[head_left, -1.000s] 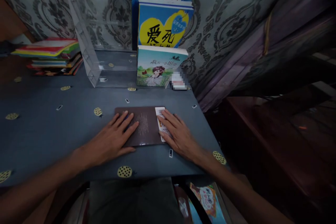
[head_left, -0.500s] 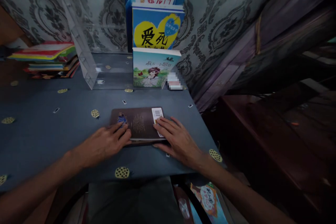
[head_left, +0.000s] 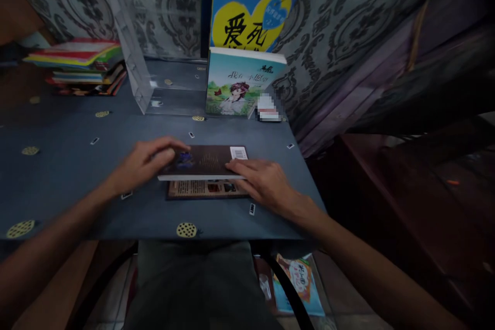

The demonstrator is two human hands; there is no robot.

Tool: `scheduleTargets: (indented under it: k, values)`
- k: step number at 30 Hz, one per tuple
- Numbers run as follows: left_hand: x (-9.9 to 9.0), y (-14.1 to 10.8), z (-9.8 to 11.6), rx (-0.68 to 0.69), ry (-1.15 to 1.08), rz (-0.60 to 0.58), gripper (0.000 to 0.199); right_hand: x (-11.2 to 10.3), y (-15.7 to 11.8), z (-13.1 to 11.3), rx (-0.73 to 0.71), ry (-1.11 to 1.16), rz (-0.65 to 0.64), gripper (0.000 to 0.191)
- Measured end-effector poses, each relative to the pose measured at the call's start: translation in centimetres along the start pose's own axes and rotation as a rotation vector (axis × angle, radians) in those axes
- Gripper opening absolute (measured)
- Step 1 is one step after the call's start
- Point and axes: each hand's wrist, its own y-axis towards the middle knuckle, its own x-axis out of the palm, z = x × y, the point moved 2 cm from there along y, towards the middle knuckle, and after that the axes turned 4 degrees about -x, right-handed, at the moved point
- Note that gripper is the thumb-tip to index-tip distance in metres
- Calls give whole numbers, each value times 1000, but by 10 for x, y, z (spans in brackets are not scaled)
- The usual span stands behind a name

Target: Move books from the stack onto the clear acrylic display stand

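A brown book [head_left: 207, 162] with a white barcode label lies back cover up, its near edge raised off another book [head_left: 204, 191] beneath. That lower book shows a strip of small text and pictures along its near side. My left hand [head_left: 149, 160] is at the brown book's left end, index finger stretched over the cover and thumb near the edge; its other fingers are hidden. My right hand [head_left: 266, 180] grips the near right corner, fingers on the cover and thumb low by the lower book.
A clear acrylic stand [head_left: 133, 62] holds several upright books, with a green-blue one [head_left: 240, 85] in front. Stacked books [head_left: 83, 67] lie at the back left of the blue patterned tablecloth [head_left: 58, 175]. Below the table's right front edge lies another book [head_left: 299, 283].
The brown book's near edge has risen, uncovering part of the lower book. My left hand has shifted from the near left of the cover to its left end. The view has moved slightly.
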Motion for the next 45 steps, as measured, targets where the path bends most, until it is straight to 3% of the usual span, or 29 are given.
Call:
scheduleTargets:
  k: [2, 5, 11, 14, 18, 21, 26, 30, 36, 41, 45]
  values:
    - [-4, 7, -17, -159, -227, 126, 60, -2, 1, 2, 22, 22, 7, 30]
    - [3, 14, -37, -326, -449, 177, 67, -1, 0, 3, -3, 28, 41, 31]
    - [8, 14, -38, -390, -497, 184, 67, 12, -12, 0, -37, -18, 133, 33]
    - [7, 13, -33, -355, -360, 93, 60, 19, -17, -1, -89, -72, 178, 33]
    - [9, 10, -26, -182, -23, -21, 52, 25, -18, 1, -165, -159, 193, 32]
    - [14, 4, -20, -96, 206, -30, 48, 27, -12, 10, -194, -186, 91, 37]
    - [20, -8, -20, -90, 492, 49, 44, 28, 15, 26, -196, -133, -103, 54]
    - [15, -11, -32, -106, 669, 118, 44, 35, 48, 27, -176, 12, -134, 56]
    - [3, -6, -29, -89, 919, 139, 46, 43, 76, 32, -89, 449, 17, 48]
    - [38, 5, 5, 89, 858, 109, 42, 39, 76, 65, 116, 990, 299, 43]
    - [71, 23, 26, 179, 935, 94, 45, 41, 72, 80, 211, 1250, 381, 44]
